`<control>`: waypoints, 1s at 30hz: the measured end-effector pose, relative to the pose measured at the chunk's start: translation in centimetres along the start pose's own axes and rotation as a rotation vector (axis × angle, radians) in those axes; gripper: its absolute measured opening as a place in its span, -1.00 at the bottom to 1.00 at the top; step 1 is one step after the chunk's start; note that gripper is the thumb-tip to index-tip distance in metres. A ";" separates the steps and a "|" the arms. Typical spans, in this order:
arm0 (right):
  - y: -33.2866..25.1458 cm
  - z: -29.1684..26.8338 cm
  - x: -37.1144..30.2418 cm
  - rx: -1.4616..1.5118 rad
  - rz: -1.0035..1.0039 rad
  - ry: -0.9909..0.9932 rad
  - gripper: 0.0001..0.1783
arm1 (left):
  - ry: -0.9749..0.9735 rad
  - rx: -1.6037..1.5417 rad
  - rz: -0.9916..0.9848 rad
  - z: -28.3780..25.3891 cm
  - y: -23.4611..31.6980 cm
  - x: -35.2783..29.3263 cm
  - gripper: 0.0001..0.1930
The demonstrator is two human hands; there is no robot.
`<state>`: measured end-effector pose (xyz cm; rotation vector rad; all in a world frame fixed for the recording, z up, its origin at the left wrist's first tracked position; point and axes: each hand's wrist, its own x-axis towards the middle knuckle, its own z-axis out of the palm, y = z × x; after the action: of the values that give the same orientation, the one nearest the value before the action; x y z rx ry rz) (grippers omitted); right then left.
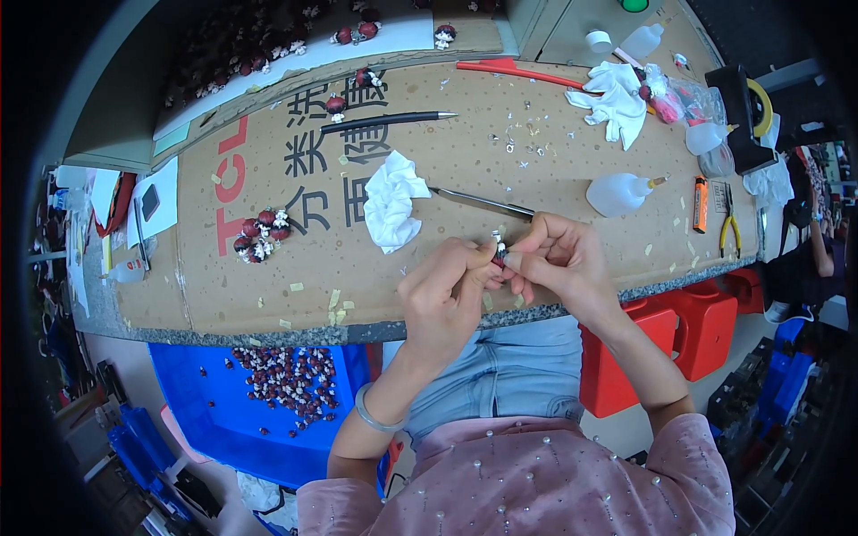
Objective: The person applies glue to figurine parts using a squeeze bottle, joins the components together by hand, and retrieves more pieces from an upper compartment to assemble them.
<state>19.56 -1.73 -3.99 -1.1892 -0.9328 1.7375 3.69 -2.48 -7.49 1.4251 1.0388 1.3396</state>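
Close to the table's front edge, my left hand point(445, 284) and my right hand point(565, 261) meet, both closed, fingertips pinching one tiny figurine point(500, 247). Its white part shows between the fingers; the rest is covered by them. Just beyond my hands lies a slim metal tool with a pointed end point(483, 202), perhaps tweezers or a blade. A crumpled white cloth or tissue point(393, 202) is left of that tool. Further left, a small cluster of red-and-white figurines point(262, 234) rests on the cardboard point(331, 268).
A clear squeeze bottle point(617, 194), orange lighter-like box point(701, 204) and yellow-handled pliers point(730, 223) lie to the right. A black pen-like tool point(389, 121) lies further back. A tape dispenser point(749, 116) stands far right. Below the table, a blue bin point(206, 429) holds many figurines.
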 end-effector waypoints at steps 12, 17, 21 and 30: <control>0.8 0.3 -0.8 -0.111 -0.105 0.081 -0.87 | 0.051 0.038 0.079 0.0 0.3 0.5 -0.73; 1.3 1.0 -0.3 -0.177 -0.408 0.214 -0.76 | 0.009 0.124 0.075 -0.2 1.0 1.0 -0.75; 1.6 0.5 -0.4 -0.219 -0.394 0.120 -0.71 | -0.022 0.097 0.043 -0.3 0.9 0.8 -0.72; 2.5 1.5 -0.7 -0.021 -0.353 0.199 -0.86 | 0.000 -0.007 0.072 -0.5 0.5 0.9 -0.68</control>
<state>17.76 -3.49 -5.57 -1.1113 -0.9746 1.3086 3.20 -1.75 -6.80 1.4692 0.9899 1.3937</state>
